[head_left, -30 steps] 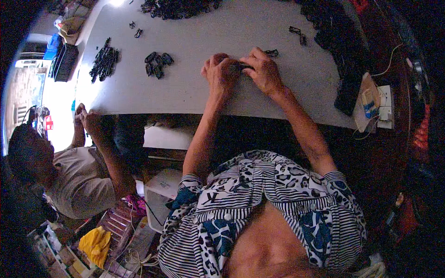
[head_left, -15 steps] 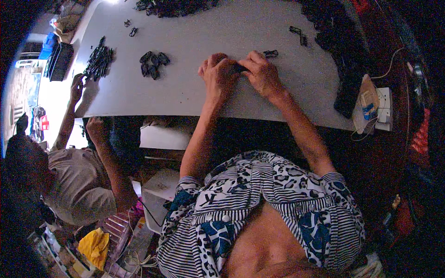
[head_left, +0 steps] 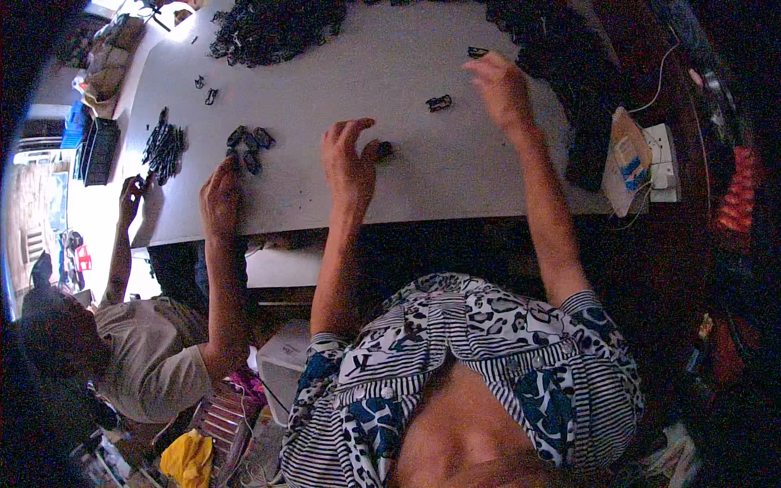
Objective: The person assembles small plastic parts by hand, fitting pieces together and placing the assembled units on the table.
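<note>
My left hand hovers over the near part of the white table, its thumb and fingers apart. Beside its thumb tip is a small black part; whether the thumb touches it I cannot tell. My right hand reaches farther out to the right, fingers spread and slightly blurred. Just beyond its fingertips lies a small black plastic piece, with nothing visibly gripped. Between my hands, a little farther away, rests a black frame-like piece.
Heaps of black parts lie at the far edge and right side. On the left, a co-worker's hand is at a small cluster of black pieces, near a pile of slender ones. A power strip sits at the right edge.
My hands were together on a dark piece; now they are apart, the right moved out toward the black pieces. The co-worker's nearer hand has come up onto the table. The view has shifted.
</note>
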A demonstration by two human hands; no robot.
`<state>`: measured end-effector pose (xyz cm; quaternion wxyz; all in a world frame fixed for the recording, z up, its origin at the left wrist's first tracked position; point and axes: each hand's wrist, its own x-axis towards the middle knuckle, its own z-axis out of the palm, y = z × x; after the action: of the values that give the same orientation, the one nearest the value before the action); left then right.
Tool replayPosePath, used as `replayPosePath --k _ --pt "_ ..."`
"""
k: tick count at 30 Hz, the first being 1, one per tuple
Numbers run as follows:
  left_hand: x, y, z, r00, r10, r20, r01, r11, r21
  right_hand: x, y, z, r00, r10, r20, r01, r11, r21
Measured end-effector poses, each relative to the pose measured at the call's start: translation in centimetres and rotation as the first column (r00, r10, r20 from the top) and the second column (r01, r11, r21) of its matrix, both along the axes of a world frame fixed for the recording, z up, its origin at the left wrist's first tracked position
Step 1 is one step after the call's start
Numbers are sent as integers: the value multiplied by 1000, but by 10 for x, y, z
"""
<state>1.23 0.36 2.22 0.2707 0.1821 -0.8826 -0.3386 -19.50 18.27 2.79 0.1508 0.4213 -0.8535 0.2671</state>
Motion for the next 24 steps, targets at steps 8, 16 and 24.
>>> replayPosePath --k 8,16,24 --pt "-62 47 -1 978 -198 -58 192 977 -94 -95 72 -6 967 -247 -58 250 966 63" --pt "-77 47 -25 970 -236 49 241 950 -198 -55 36 -23 972 -223 78 209 965 157" --pt "-48 43 -24 941 -339 -2 339 938 68 -44 52 -25 931 -62 360 14 991 133"
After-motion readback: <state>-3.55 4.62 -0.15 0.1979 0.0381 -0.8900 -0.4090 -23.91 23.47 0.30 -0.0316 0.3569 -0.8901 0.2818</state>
